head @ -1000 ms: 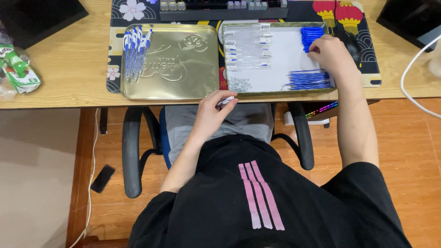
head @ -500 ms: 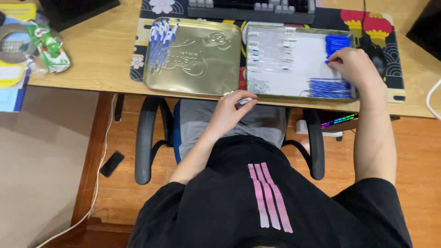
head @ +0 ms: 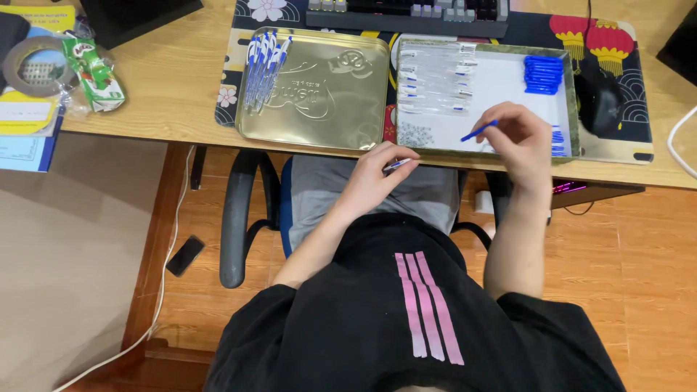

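Observation:
My left hand (head: 379, 174) rests at the desk's front edge, holding a pen barrel (head: 398, 164) between its fingers. My right hand (head: 520, 136) hovers over the white-lined tray (head: 501, 86) and pinches a thin blue pen part (head: 478, 131). Inside the tray lie a row of clear pen barrels (head: 434, 80), a pile of blue caps (head: 544, 74) and small springs (head: 416, 135). To the left sits a gold tin lid (head: 327, 101) with several assembled blue-and-white pens (head: 263, 64) on its left side.
A keyboard (head: 406, 13) and a patterned desk mat (head: 610, 43) lie behind the trays, a mouse (head: 600, 101) to the right. Tape roll (head: 33, 64), snack packet (head: 94, 72) and papers sit far left. A phone (head: 186, 255) lies on the floor by the chair.
My right hand lifted from the tray's blue pile and now holds one blue part above the tray. The left hand stays at the desk edge with the barrel. The camera view shifted right.

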